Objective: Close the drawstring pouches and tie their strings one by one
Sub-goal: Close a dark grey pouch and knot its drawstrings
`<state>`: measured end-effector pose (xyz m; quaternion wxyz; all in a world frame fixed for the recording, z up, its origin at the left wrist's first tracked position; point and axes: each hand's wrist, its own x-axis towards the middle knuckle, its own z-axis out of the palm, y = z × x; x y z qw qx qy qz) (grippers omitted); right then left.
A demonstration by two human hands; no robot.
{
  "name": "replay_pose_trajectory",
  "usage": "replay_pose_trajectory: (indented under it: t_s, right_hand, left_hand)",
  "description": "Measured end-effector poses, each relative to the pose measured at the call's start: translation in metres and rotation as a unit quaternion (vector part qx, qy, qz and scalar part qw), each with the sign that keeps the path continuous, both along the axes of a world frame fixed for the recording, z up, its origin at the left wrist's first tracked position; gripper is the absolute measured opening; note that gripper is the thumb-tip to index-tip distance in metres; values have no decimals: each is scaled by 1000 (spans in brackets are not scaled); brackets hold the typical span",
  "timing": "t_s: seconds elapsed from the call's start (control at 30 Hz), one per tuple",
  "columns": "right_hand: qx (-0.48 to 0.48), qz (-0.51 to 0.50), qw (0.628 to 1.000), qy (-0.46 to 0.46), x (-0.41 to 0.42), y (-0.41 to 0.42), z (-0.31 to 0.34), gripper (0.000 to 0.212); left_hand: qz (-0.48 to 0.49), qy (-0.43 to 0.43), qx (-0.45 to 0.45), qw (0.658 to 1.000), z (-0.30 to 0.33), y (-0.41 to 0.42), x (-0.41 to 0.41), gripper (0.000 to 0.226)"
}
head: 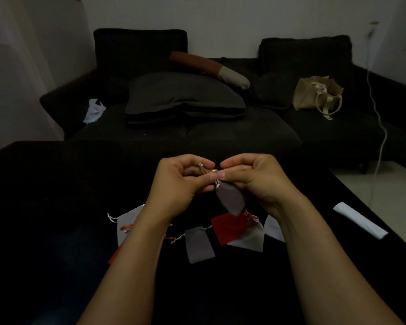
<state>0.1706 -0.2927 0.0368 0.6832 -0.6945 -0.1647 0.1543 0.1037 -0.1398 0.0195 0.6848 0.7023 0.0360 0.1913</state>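
Our left hand (pixel 181 181): fingers curled, thumb and forefinger pinching the white drawstring (pixel 205 171) of the grey pouch we hold up.
Our right hand (pixel 253 181): fingers curled too, thumb tip meeting the left thumb at the cord — both hands clamped on the string at the pouch's mouth.
Held grey pouch (pixel 230 198): in the air between our hands, above the black worktop (pixel 56 184), neck gathered, body hanging down and tilted to the right.
Other pouches: spread on the worktop below our wrists — a dark grey pouch (pixel 199 245) in the middle, a red pouch (pixel 229 227) just right of it overlapping a pale grey pouch (pixel 251 235), another light pouch (pixel 127 221) partly under our left forearm.
White strip (pixel 359 219): on the worktop's right edge, well apart from the pouches.
Background: a dark sofa (pixel 197 127) with a cushion (pixel 183 95) and a beige tote bag (pixel 317 95).
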Motion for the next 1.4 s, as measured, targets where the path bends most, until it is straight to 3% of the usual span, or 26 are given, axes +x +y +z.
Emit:
replay_pose_trajectory:
  t_s: [0.13, 0.23, 0.3, 0.43, 0.57, 0.73, 0.9, 1.03, 1.23, 1.3, 1.4]
  right_hand:
    - [-18, -17, 999, -40, 1, 3, -1, 23]
    - [-22, 37, 997, -67, 0, 6, -2, 24]
    - [-15, 66, 996, -56, 0, 6, -2, 23]
    - [35, 79, 996, 31, 2, 5, -3, 19]
    - [12, 93, 994, 60, 4, 5, -6, 15]
    - [-14, 71, 996, 44, 5, 0, -8, 6]
    - [-14, 43, 999, 26, 3, 5, -2, 15]
    - [36, 43, 993, 104, 3, 9, 0, 19]
    - [131, 2, 982, 139, 4, 6, 2, 28]
    - [179, -12, 970, 162, 4, 6, 4, 38]
    - [267, -2, 937, 226, 4, 6, 3, 33]
  left_hand:
    - [67, -10, 79, 995, -2, 1, 2, 17]
    - [139, -54, 223, 963, -6, -2, 5, 20]
    - [180, -90, 251, 947, -6, -5, 4, 19]
    - [201, -118, 201, 952, -7, -10, 3, 24]
    - [182, -122, 186, 958, -9, -15, 6, 21]
    - [176, -115, 159, 965, -7, -15, 5, 14]
    - [131, -79, 165, 974, -3, -5, 4, 15]
    - [126, -62, 172, 975, -7, -5, 7, 13]
    - [87, -37, 109, 989, -7, 5, 8, 13]
    - [63, -30, 119, 990, -8, 8, 8, 17]
    - [7, -10, 150, 989, -8, 10, 8, 20]
